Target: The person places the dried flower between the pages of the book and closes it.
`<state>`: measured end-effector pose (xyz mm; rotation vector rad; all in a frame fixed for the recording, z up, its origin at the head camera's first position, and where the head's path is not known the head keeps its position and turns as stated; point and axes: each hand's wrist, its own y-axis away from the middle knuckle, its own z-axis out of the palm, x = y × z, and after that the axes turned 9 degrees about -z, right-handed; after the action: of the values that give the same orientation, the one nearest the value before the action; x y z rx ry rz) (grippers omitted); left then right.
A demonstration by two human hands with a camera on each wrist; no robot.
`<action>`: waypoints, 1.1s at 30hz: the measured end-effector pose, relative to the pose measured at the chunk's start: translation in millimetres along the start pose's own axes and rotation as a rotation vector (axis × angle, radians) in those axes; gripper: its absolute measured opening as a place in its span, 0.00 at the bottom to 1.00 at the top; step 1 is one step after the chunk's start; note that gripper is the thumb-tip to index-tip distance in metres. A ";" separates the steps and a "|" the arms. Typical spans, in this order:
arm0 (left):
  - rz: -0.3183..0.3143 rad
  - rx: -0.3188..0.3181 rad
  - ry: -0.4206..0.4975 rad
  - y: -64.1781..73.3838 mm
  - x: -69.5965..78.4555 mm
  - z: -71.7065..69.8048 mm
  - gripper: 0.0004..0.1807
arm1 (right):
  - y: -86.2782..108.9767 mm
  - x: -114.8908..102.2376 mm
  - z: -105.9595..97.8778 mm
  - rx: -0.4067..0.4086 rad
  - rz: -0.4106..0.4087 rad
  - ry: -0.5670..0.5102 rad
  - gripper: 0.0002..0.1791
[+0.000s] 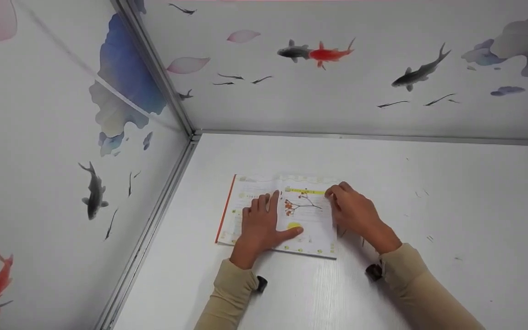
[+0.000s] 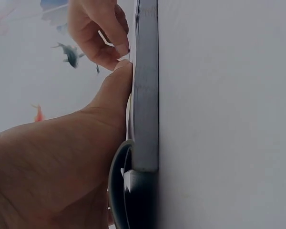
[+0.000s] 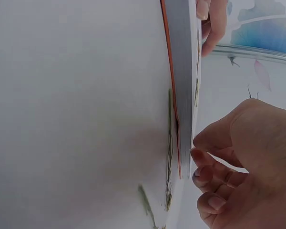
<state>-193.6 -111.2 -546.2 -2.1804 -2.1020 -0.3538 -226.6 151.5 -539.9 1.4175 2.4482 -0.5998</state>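
Note:
An open book (image 1: 312, 238) with printed pages and a red-orange edge lies on the white table. On its right page is a thin branched sprig with orange-red berries (image 1: 288, 207). My left hand (image 1: 260, 224) rests on the book, fingers spread near the fold and thumb stretched over the lower right page; the left wrist view shows that thumb close along the page. At the right page's outer edge, beside a yellow strip (image 1: 307, 192), my right hand (image 1: 355, 211) pinches the page with thumb and forefinger. Its other fingers are curled in the right wrist view.
Thin green plant stems (image 3: 170, 143) lie on the table (image 1: 452, 206) by the book's right side, partly under my right hand. Small dark bits are scattered further right. White panels (image 1: 337, 101) with painted fish stand behind and to the left.

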 end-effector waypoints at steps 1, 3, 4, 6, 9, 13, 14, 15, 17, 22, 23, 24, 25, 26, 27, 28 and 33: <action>-0.004 -0.011 0.003 0.2 0.4 -0.2 0.66 | 0.3 2.4 -1.2 0.008 -0.026 0.022 0.12; -0.009 -0.023 0.012 0.8 1.5 -1.6 0.66 | 0.7 6.8 -3.4 0.012 -0.063 0.052 0.15; -0.012 -0.028 0.014 1.2 1.7 -2.5 0.66 | 0.6 8.3 -4.3 0.007 -0.076 0.055 0.16; -0.017 -0.037 0.017 2.5 2.0 -3.7 0.66 | 0.2 10.6 -5.6 -0.018 -0.082 0.037 0.21; -0.020 -0.042 0.027 3.8 2.1 -3.7 0.66 | 0.5 12.5 -7.2 -0.079 -0.073 -0.024 0.27; -0.013 -0.031 0.048 4.0 1.7 -1.0 0.65 | 1.1 13.0 -8.8 -0.137 -0.071 -0.051 0.31; -0.011 -0.030 0.053 4.0 1.4 -0.2 0.65 | 1.1 13.0 -9.2 -0.142 -0.073 -0.047 0.31; -0.008 -0.023 0.058 4.2 1.3 0.3 0.65 | 1.1 13.0 -9.7 -0.146 -0.074 -0.041 0.31; -0.001 -0.009 0.065 5.0 1.3 0.3 0.64 | 1.0 12.6 -10.9 -0.155 -0.074 -0.032 0.31; 0.001 -0.015 0.103 6.9 2.1 -1.7 0.63 | -0.2 15.0 -13.1 -0.176 -0.059 -0.039 0.31; 0.003 -0.020 0.116 7.1 2.5 -2.4 0.63 | -0.5 15.7 -13.5 -0.177 -0.054 -0.040 0.31; 0.005 -0.023 0.127 7.3 3.0 -3.4 0.63 | -0.8 16.3 -14.0 -0.176 -0.048 -0.041 0.31; 0.009 -0.022 0.133 7.5 3.6 -4.0 0.63 | -1.1 16.6 -14.5 -0.175 -0.044 -0.040 0.31; 0.014 -0.015 0.141 8.0 4.4 -5.3 0.63 | -1.4 17.0 -14.8 -0.174 -0.042 -0.040 0.31; 0.017 -0.004 0.143 8.1 5.2 -5.6 0.63 | -1.5 17.3 -15.0 -0.174 -0.044 -0.038 0.31; 0.016 0.005 0.141 8.3 6.3 -6.1 0.63 | -1.7 17.5 -14.9 -0.176 -0.044 -0.036 0.31; 0.054 0.088 0.112 11.1 19.7 -4.1 0.60 | -1.2 18.7 -13.3 -0.185 -0.047 -0.027 0.31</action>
<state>-182.5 -93.5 -536.7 -2.1117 -1.9590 -0.3624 -237.0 171.6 -535.5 1.2745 2.4502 -0.3875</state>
